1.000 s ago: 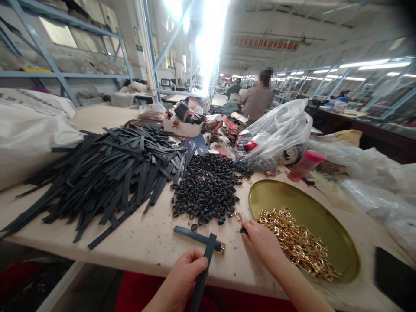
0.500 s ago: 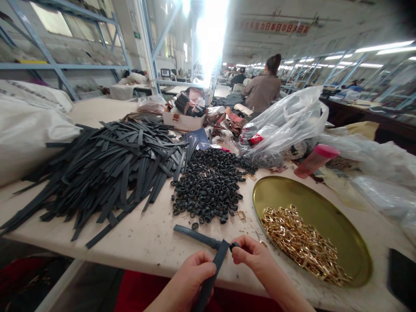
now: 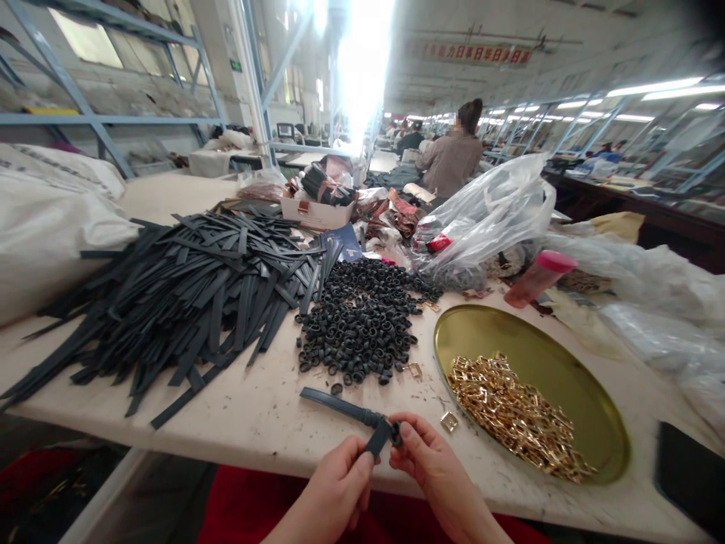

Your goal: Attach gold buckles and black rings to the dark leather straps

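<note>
My left hand (image 3: pixel 343 476) is closed around a flat black strap (image 3: pixel 377 440), its end sticking out past the thumb. Pinched in my right hand (image 3: pixel 424 457) is a small black loop (image 3: pixel 396 434), right at the edge of that strap end; whether the strap passes through it is unclear. Just beyond both hands lies a second black strap (image 3: pixel 334 406) with a loop around it near its right end. Farther back is a heap of small black loops (image 3: pixel 359 332). A loose gold buckle (image 3: pixel 449 421) lies right of my right hand.
A large pile of black straps (image 3: pixel 215 287) covers the left of the table. On the right, a round gold tray (image 3: pixel 566 370) holds many gold buckles (image 3: pixel 521 415). Behind stand a pink-lidded container (image 3: pixel 541 279), a clear plastic bag (image 3: pixel 492 215) and a box (image 3: pixel 317 211). A person (image 3: pixel 453 159) sits beyond.
My right hand has brought the loop leftward against the strap end. My left hand grips nearer that end, with less strap showing. The loose buckle, mostly hidden before, now shows fully.
</note>
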### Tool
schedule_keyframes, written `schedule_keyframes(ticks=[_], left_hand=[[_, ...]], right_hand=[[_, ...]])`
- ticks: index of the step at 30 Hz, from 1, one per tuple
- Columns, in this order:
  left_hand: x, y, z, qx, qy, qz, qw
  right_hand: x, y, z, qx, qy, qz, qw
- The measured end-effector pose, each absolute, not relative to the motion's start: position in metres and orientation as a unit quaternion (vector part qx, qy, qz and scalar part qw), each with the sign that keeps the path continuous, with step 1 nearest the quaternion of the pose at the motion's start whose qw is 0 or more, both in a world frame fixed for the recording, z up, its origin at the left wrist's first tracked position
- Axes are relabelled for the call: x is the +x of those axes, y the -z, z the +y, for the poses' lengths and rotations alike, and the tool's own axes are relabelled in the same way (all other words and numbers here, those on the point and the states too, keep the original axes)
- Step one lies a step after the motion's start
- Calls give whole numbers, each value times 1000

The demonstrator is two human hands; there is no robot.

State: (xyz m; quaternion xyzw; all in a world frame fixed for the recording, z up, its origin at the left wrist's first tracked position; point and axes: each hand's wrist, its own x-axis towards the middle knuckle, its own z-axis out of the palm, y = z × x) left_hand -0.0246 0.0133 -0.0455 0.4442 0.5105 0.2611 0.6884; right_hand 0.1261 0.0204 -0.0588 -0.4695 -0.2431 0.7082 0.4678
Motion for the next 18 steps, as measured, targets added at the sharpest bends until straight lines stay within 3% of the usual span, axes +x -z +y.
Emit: schedule_keyframes(ticks=[7,14,18], left_hand=[[-27,47,4,478,-262,546,636],[-36,39,1,662,-185,542,483],[-41,24,2,645,-144,495,564]], right_hand=[[125,57,10,-475,-703,-253,464],[126,67,1,-489,-649,-422,402],[124,64,-2,-476,-657,-436,390]])
